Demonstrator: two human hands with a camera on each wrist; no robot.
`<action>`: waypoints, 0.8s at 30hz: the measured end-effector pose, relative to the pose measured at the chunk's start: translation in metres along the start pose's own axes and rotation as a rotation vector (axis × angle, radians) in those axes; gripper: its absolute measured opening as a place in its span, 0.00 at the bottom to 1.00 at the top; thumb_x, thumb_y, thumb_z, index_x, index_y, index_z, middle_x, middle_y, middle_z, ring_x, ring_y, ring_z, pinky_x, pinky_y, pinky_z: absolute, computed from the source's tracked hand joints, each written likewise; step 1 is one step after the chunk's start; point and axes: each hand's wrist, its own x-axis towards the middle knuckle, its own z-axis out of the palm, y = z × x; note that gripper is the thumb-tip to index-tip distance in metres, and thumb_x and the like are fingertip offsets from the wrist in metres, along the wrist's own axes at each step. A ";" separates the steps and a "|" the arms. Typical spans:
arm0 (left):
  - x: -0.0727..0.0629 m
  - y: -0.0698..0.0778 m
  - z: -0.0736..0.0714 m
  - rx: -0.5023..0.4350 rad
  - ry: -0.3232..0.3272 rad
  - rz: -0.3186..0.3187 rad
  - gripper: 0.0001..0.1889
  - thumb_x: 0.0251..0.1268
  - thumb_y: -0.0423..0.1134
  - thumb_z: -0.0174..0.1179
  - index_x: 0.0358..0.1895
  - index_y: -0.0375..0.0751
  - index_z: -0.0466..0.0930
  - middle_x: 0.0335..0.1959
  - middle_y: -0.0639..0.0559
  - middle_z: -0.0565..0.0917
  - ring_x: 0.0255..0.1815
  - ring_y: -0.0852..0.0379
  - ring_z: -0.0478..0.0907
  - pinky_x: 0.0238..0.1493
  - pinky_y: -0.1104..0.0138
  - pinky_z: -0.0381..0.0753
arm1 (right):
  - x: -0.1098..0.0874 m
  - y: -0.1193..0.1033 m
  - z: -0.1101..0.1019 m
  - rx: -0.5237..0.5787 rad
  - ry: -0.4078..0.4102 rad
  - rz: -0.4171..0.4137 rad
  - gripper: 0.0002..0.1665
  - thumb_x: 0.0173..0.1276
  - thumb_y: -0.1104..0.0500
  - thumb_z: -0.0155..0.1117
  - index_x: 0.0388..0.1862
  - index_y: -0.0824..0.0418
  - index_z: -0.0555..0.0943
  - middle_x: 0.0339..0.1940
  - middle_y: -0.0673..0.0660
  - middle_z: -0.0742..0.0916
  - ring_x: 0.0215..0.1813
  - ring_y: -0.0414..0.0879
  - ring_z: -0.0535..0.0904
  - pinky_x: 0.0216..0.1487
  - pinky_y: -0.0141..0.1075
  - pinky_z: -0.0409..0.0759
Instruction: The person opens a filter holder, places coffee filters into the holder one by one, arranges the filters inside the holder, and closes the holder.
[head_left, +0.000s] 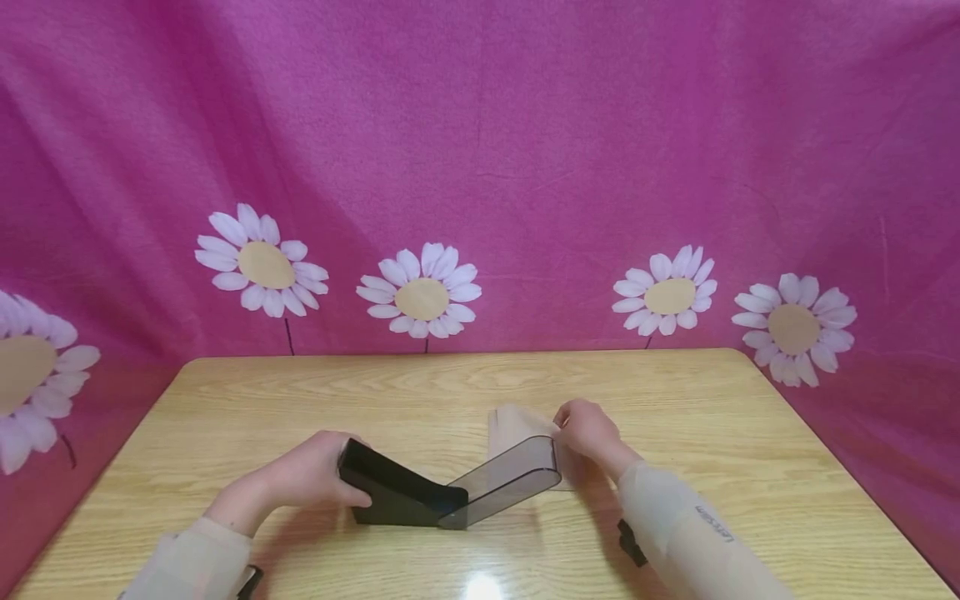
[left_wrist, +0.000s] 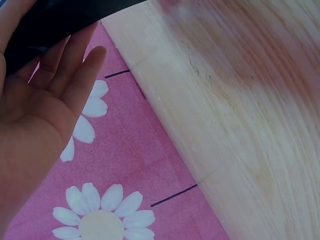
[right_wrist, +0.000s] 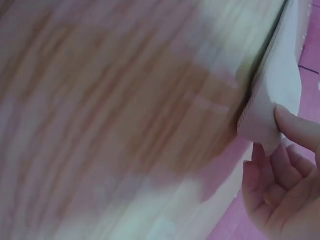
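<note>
Black box (head_left: 397,503) in left hand (head_left: 315,473)

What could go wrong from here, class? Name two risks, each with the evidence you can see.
First, the right hand pinches the pale sheets near an edge, so they might slip or crease when pulled. Second, the see-through lid of the black box stands open towards that hand, so a knock could jolt the box in the left hand.
</note>
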 end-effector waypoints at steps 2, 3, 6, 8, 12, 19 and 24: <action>0.000 0.000 0.000 -0.003 0.000 -0.003 0.17 0.41 0.40 0.73 0.37 0.42 0.81 0.34 0.57 0.84 0.35 0.68 0.76 0.40 0.70 0.76 | 0.000 0.001 -0.004 0.023 0.011 -0.011 0.04 0.57 0.62 0.65 0.25 0.61 0.82 0.25 0.52 0.83 0.29 0.43 0.73 0.28 0.34 0.71; 0.000 0.000 0.000 -0.005 0.000 -0.003 0.17 0.41 0.40 0.73 0.37 0.42 0.81 0.34 0.57 0.84 0.35 0.68 0.76 0.41 0.70 0.76 | 0.000 0.001 -0.007 0.038 0.012 -0.015 0.04 0.57 0.62 0.65 0.25 0.62 0.83 0.26 0.52 0.83 0.29 0.43 0.74 0.30 0.34 0.72; 0.000 0.000 0.000 -0.010 0.000 -0.005 0.17 0.41 0.39 0.73 0.37 0.41 0.81 0.34 0.56 0.84 0.35 0.68 0.76 0.41 0.70 0.76 | 0.001 0.002 -0.015 0.071 0.015 -0.023 0.06 0.58 0.61 0.65 0.25 0.62 0.84 0.25 0.52 0.85 0.30 0.43 0.74 0.34 0.35 0.74; 0.000 0.000 0.000 -0.011 0.004 -0.004 0.17 0.41 0.39 0.73 0.37 0.41 0.81 0.34 0.56 0.84 0.35 0.68 0.77 0.41 0.70 0.76 | 0.002 0.002 -0.020 0.086 0.017 -0.029 0.06 0.58 0.61 0.65 0.26 0.63 0.85 0.26 0.53 0.86 0.31 0.43 0.75 0.36 0.35 0.75; 0.000 0.000 0.000 -0.003 0.013 -0.003 0.17 0.41 0.39 0.73 0.37 0.41 0.81 0.34 0.56 0.84 0.35 0.68 0.76 0.41 0.70 0.76 | 0.003 0.002 -0.029 0.097 0.035 -0.061 0.07 0.58 0.61 0.65 0.28 0.65 0.85 0.28 0.56 0.87 0.31 0.43 0.76 0.35 0.34 0.74; 0.001 0.001 0.002 0.013 0.023 0.000 0.16 0.40 0.38 0.73 0.36 0.42 0.81 0.33 0.56 0.84 0.35 0.68 0.77 0.41 0.70 0.76 | 0.002 0.000 -0.046 0.159 0.087 -0.119 0.08 0.57 0.63 0.66 0.29 0.68 0.83 0.29 0.60 0.86 0.27 0.42 0.75 0.27 0.32 0.74; 0.005 0.002 0.006 0.022 0.017 0.008 0.16 0.40 0.39 0.73 0.37 0.43 0.82 0.34 0.57 0.84 0.35 0.68 0.76 0.42 0.70 0.76 | 0.000 -0.004 -0.060 0.167 0.134 -0.164 0.08 0.58 0.62 0.66 0.27 0.67 0.82 0.26 0.56 0.84 0.28 0.41 0.73 0.28 0.32 0.72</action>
